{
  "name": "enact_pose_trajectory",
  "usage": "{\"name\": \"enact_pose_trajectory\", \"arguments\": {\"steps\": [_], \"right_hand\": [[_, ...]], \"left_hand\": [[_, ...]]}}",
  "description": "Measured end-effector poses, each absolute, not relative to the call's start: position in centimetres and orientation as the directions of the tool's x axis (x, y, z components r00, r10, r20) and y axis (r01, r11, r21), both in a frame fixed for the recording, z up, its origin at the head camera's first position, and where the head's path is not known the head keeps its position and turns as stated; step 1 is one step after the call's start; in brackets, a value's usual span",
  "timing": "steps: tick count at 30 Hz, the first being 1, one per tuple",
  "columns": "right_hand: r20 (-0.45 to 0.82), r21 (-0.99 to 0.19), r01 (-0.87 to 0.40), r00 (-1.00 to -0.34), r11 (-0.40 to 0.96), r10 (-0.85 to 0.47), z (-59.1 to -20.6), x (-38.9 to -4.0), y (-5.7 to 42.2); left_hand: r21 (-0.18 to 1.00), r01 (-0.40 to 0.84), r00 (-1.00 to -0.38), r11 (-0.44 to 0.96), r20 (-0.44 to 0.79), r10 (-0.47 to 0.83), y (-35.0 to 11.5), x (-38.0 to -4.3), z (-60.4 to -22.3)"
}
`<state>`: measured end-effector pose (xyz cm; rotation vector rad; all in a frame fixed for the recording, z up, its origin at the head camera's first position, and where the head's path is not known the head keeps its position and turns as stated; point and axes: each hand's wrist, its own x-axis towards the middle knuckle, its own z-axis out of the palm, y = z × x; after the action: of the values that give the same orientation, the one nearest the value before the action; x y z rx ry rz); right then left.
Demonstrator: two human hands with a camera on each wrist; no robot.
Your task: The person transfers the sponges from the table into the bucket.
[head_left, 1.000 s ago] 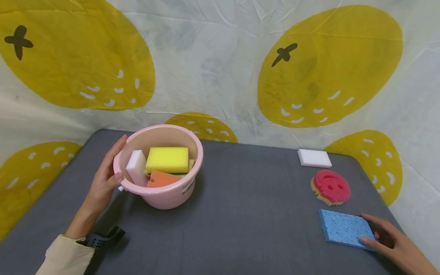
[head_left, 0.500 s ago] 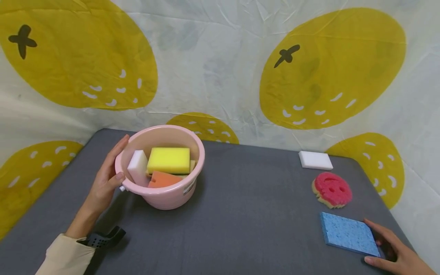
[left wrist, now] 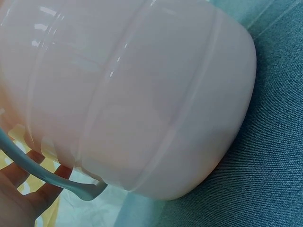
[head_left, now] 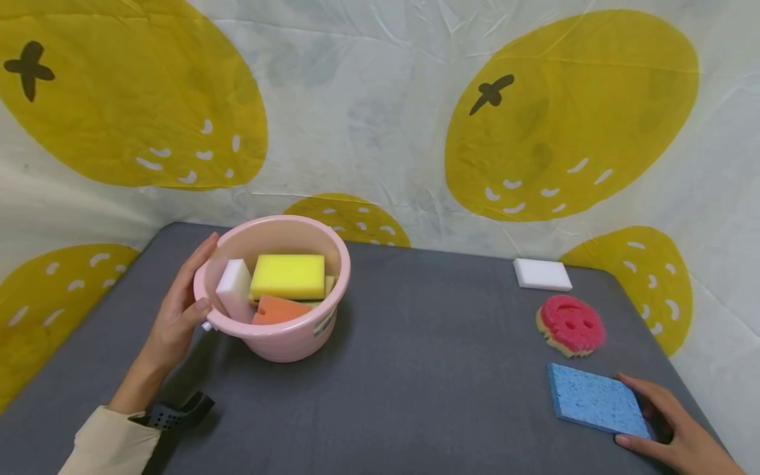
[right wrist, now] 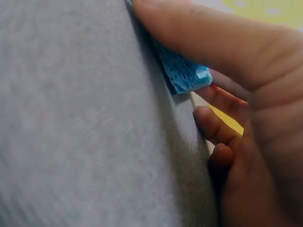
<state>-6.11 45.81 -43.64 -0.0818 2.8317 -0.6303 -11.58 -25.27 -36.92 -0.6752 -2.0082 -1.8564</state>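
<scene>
On the left of the head view, a pink bucket [head_left: 291,340] stands on the table, with a white sponge [head_left: 235,290], a yellow sponge [head_left: 287,276] and an orange sponge [head_left: 279,310] inside. My left hand [head_left: 175,316] grips its rim from the left side, thumb toward the front. The left wrist view shows the bucket's wall close up and its grey handle [left wrist: 47,175] crossing my fingers. At the lower right, a blue sponge [head_left: 596,399] lies flat. My right hand [head_left: 671,422] holds its right end by the edges, thumb on the near edge, fingers on the far one.
A red sponge with a face cut into it [head_left: 572,325] lies just behind the blue one. Farther back sits a white block sponge [head_left: 542,274] near the table's rear edge. A patterned cloth [head_left: 356,119] hangs behind the dark grey table [head_left: 427,369].
My right thumb has shifted from the top of the blue sponge to its near edge, and the sponge has turned slightly. My left hand stays on the bucket.
</scene>
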Motion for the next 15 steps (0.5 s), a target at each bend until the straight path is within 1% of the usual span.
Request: {"name": "enact_pose_trajectory", "arguments": {"steps": [8,13,15], "right_hand": [[-0.178,-0.434,-0.005,-0.98,0.901,-0.092,-43.71,-6.05,45.53],[-0.164,-0.422,0.013,-0.985,0.907,-0.062,-43.75,-5.98,45.62],[-0.137,-0.403,0.008,-0.989,0.915,-0.051,-43.81,-5.9,45.72]], "left_hand": [[0.836,0.547,-0.833,0.036,0.539,0.126,-25.34,-11.59,-36.8],[0.842,0.537,-0.839,0.047,0.529,0.125,-25.32,-11.56,-36.76],[0.842,0.537,-0.84,0.05,0.528,0.124,-25.29,-11.57,-36.77]]}}
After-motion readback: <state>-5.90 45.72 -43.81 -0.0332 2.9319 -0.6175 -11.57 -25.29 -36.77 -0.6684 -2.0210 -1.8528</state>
